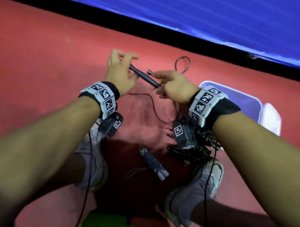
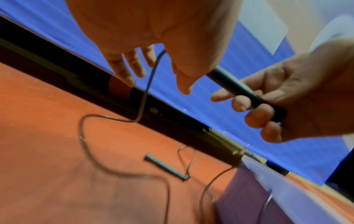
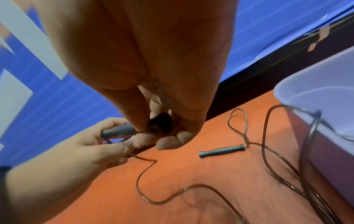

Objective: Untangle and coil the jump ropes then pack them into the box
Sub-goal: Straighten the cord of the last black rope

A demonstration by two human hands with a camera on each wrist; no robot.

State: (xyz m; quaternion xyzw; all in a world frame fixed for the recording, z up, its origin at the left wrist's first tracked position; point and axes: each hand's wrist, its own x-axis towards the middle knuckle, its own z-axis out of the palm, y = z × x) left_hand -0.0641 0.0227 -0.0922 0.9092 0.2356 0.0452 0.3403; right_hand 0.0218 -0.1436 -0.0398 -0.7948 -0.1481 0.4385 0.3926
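Head view gives me both hands raised over the red floor (image 1: 41,50). My right hand (image 1: 174,86) has its fingers curled round the near end of a dark jump-rope handle (image 1: 143,76), holding it slanted between the two hands. My left hand (image 1: 120,73) is at the handle's far end with its fingers spread and loose; the thin cord (image 2: 147,84) leaving that end runs down past the left fingers (image 2: 122,69), but I cannot tell from any view whether they actually pinch it.

From the left wrist camera, that cord drops to the floor and snakes across it in loose bends. A second dark handle (image 3: 222,150) lies flat on the floor just beyond my hands, with a small loop of cord (image 3: 237,121) rising from its ribbed end.

The pale translucent box (image 1: 239,100) stands on the floor to my right, near the right wrist; in the right wrist view some strands of cord hang over its rim. A dark tangled heap of rope (image 1: 195,147) lies below my right wrist, by my right shoe (image 1: 192,193). Between my shoes rests an already wound jump rope bundle (image 1: 154,163), its handles bound together by the cord. A blue wall covering (image 1: 193,12) with a black base strip runs behind it all.
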